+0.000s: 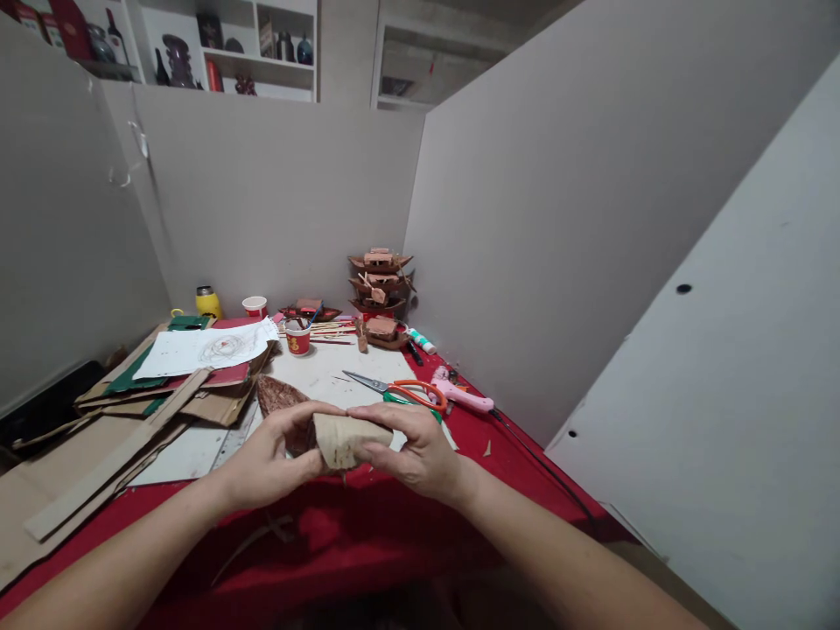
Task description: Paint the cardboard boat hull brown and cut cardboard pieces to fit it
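Between my two hands is a curved piece of tan cardboard (345,439), held above the front of the table. My left hand (279,455) grips its left end, thumb below and fingers above. My right hand (416,446) pinches the right side, with the thumb on the cardboard's face. A brown pointed boat-shaped piece (279,395) shows just behind my left hand; whether it touches the cardboard is hidden. Scissors with orange and green handles (400,389) lie open beyond my right hand.
A pink glue gun (459,391) with a black cord lies right. Stacked model boats (381,284) stand at the back near a red paper cup (297,337). Cardboard strips (124,455) and a drawing (210,347) lie left. Grey partitions (276,192) enclose the table.
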`<state>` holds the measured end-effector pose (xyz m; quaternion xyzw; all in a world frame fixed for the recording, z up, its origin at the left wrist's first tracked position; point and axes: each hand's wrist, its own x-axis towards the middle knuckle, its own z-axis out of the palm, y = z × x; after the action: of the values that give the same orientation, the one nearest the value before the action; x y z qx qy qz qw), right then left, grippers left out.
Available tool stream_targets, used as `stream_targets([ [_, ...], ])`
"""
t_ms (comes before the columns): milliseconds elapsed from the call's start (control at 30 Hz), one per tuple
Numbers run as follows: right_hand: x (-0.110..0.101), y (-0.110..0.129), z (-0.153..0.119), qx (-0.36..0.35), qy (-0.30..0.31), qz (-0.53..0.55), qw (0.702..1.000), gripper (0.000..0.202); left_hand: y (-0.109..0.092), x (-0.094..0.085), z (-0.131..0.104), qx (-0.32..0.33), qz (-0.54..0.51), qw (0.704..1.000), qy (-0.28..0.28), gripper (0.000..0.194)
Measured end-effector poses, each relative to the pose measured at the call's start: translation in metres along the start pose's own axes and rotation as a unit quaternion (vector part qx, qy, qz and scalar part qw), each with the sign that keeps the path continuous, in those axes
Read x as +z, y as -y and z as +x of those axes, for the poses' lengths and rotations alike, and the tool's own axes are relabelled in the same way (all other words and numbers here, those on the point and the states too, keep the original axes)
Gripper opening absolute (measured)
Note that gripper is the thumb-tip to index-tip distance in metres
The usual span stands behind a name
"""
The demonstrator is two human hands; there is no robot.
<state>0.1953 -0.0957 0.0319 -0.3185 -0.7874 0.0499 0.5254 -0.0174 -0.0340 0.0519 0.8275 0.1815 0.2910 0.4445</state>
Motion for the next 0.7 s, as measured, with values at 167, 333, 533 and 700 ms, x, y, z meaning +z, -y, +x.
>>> stream_targets([
  [167,-0.005,-0.002,0.001,0.005,-0.009,-0.008,1.0,0.03,-0.002,-0.006,-0.001,-0.005,-0.114,0.99,0.081,0.055],
  [333,-0.005,-0.005,0.001,-0.019,-0.005,-0.04,0.999,0.029,-0.003,-0.001,-0.004,-0.035,-0.112,0.991,0.067,0.057],
  [533,-0.005,-0.003,0.005,0.004,0.02,-0.024,1.0,0.028,-0.005,0.005,-0.003,-0.041,-0.094,0.995,-0.004,0.037],
  [700,-0.008,-0.002,0.011,0.119,0.094,0.014,0.988,0.06,0.001,-0.008,0.005,-0.053,-0.135,0.989,-0.027,0.038],
])
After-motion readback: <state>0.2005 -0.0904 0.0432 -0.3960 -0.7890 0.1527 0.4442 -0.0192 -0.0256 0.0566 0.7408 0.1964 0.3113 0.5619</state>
